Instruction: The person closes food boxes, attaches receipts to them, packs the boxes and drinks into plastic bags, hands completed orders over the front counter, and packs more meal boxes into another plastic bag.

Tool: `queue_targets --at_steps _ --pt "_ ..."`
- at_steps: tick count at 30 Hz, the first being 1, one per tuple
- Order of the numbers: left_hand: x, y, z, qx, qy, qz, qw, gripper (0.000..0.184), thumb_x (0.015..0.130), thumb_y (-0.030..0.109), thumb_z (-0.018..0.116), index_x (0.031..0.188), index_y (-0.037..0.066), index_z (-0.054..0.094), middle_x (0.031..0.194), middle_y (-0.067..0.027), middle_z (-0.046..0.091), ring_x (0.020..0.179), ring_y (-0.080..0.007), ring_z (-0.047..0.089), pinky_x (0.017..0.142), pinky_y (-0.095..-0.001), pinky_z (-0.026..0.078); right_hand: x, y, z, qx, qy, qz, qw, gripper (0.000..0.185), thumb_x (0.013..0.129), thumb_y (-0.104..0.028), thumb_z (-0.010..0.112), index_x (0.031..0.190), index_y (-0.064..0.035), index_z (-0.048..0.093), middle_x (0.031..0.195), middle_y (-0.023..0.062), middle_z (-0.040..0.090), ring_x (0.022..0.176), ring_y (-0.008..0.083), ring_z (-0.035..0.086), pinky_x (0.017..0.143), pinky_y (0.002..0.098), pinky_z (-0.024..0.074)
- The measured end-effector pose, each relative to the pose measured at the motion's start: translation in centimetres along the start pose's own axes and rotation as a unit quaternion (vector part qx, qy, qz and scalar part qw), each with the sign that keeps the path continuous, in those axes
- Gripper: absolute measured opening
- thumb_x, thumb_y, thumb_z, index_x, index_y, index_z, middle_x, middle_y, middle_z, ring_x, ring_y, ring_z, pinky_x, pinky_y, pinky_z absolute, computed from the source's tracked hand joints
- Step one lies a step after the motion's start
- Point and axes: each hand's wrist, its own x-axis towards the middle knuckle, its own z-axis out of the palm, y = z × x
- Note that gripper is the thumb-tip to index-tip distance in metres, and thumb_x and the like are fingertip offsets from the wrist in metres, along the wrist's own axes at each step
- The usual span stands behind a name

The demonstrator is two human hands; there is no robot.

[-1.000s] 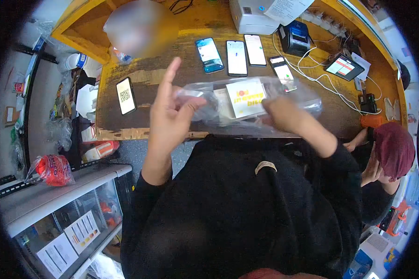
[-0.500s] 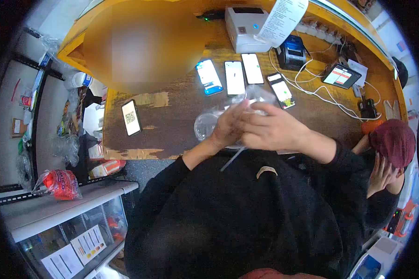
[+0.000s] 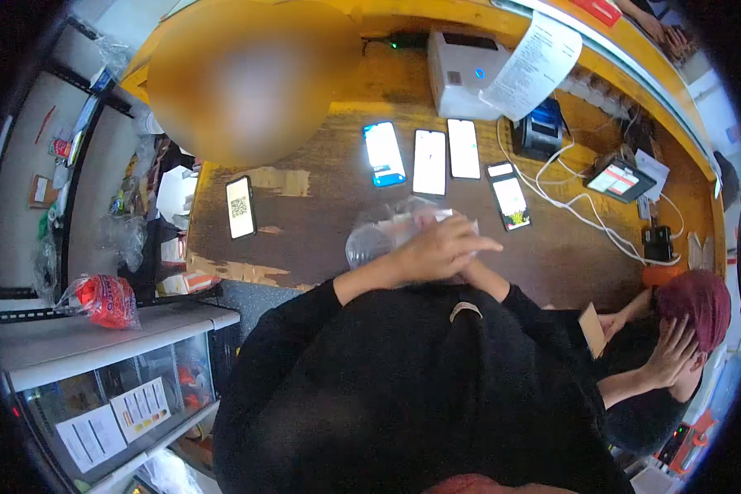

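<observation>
Near the front edge of the bench (image 3: pixel 300 226), about midway between its left and right ends, a clear plastic bag (image 3: pixel 370 245) was gathered beneath and beside the two hands (its folds were too blurred to be traced). The left hand (image 3: pixel 440 247) was laid across the right hand (image 3: pixel 474 268), its fingers partly bent and one fingertip pointed towards the right end. Whether the bag was pinched in the left grip could not be told; the right grip was mostly covered, so how far it was opened or closed could not be told either. Between the bag and the far edge, four lit smartphones (image 3: pixel 430 162) were set out in a loose row, while a QR-code smartphone (image 3: pixel 240 207) was placed near the left edge. Towards the far edge, a white label printer (image 3: pixel 469 74) was partly overlapped by a printed receipt (image 3: pixel 539 66). Nearer the right end, a tablet (image 3: pixel 621 179) was placed beside looping white cables (image 3: pixel 589 198).
</observation>
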Motion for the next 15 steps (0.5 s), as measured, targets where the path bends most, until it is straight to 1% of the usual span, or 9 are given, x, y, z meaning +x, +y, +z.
queue_targets --at_steps 2,4,6,9,10,11,12,13,15 --pt "-0.2 0.8 -1.8 0.017 -0.085 -0.028 0.996 0.040 0.074 0.015 0.059 0.114 0.017 0.054 0.090 -0.0097 0.053 0.085 -0.0253 0.053 0.076 -0.0369 0.043 -0.5 -1.3 -1.0 -0.016 0.017 -0.028 0.999 0.042 0.067 -0.035 0.064 0.089 -0.0043 0.046 0.100 0.0159 0.045 0.104 0.0271 0.041 0.092 0.0392 0.0329" --pt "-0.5 4.2 -7.0 0.020 -0.151 -0.103 0.983 0.054 0.071 0.022 0.064 0.121 0.017 0.046 0.091 -0.0109 0.053 0.087 -0.0268 0.052 0.078 -0.0373 0.043 -0.8 -2.4 -1.4 -0.038 0.035 -0.058 0.997 0.040 0.069 -0.034 0.062 0.090 -0.0037 0.046 0.099 0.0159 0.045 0.102 0.0274 0.042 0.091 0.0397 0.0332" --pt "-2.5 5.9 -12.8 -0.027 -0.152 -0.361 0.920 0.075 0.059 0.032 0.073 0.125 0.016 0.040 0.102 -0.0136 0.053 0.098 -0.0291 0.050 0.085 -0.0379 0.039 -0.9 -3.2 -1.3 -0.064 0.046 -0.094 0.992 0.038 0.071 -0.032 0.061 0.091 -0.0032 0.046 0.098 0.0160 0.045 0.100 0.0276 0.042 0.091 0.0402 0.0335" --pt "-5.7 1.1 -12.3 0.129 -0.122 -0.291 0.940 0.090 0.050 0.034 0.077 0.128 0.017 0.035 0.119 -0.0149 0.045 0.115 -0.0306 0.039 0.095 -0.0455 0.031 -0.6 -3.7 -0.5 -0.105 0.063 -0.143 0.982 0.035 0.074 -0.030 0.058 0.092 -0.0023 0.046 0.095 0.0160 0.045 0.098 0.0281 0.043 0.090 0.0409 0.0340" --pt "-6.0 -1.3 -9.7 0.157 -0.194 -0.289 0.924 0.096 0.045 0.038 0.078 0.126 0.010 0.035 0.130 -0.0162 0.035 0.123 -0.0327 0.030 0.099 -0.0515 0.022 -0.4 -3.7 -0.2 -0.118 0.070 -0.158 0.978 0.034 0.075 -0.029 0.057 0.093 -0.0020 0.046 0.095 0.0161 0.045 0.097 0.0282 0.043 0.089 0.0412 0.0342" --pt "-5.5 -1.2 -8.0 0.206 -0.225 -0.300 0.904 0.097 0.049 0.035 0.076 0.130 0.009 0.028 0.134 -0.0160 0.027 0.125 -0.0349 0.023 0.096 -0.0632 0.013 -0.1 -3.8 0.0 -0.132 0.079 -0.177 0.972 0.033 0.076 -0.028 0.056 0.093 -0.0017 0.046 0.094 0.0161 0.045 0.097 0.0283 0.044 0.089 0.0414 0.0343" --pt "-6.9 -3.9 -4.8 0.227 -0.209 -0.265 0.913 0.097 0.053 0.034 0.074 0.132 0.011 0.023 0.137 -0.0157 0.021 0.127 -0.0357 0.017 0.094 -0.0674 0.005 0.2 -3.8 0.1 -0.143 0.090 -0.191 0.967 0.032 0.077 -0.027 0.055 0.094 -0.0015 0.047 0.093 0.0161 0.045 0.096 0.0285 0.044 0.089 0.0417 0.0345" --pt "-6.4 -4.6 -3.7 0.216 -0.234 -0.248 0.915 0.096 0.057 0.037 0.071 0.134 0.012 0.019 0.140 -0.0158 0.014 0.130 -0.0292 0.010 0.094 -0.0671 -0.002 0.7 -3.7 0.2 -0.153 0.101 -0.208 0.961 0.031 0.078 -0.027 0.054 0.094 -0.0012 0.047 0.092 0.0162 0.045 0.095 0.0286 0.044 0.088 0.0419 0.0347" --pt "-6.5 -7.1 -1.5 0.135 -0.150 -0.195 0.960 0.081 0.065 0.029 0.066 0.132 0.011 0.024 0.140 -0.0132 0.014 0.130 -0.0305 0.008 0.096 -0.0648 -0.002 1.4 -3.4 0.4 -0.177 0.095 -0.240 0.950 0.030 0.080 -0.025 0.053 0.095 -0.0006 0.047 0.091 0.0162 0.045 0.093 0.0289 0.045 0.088 0.0424 0.0350"
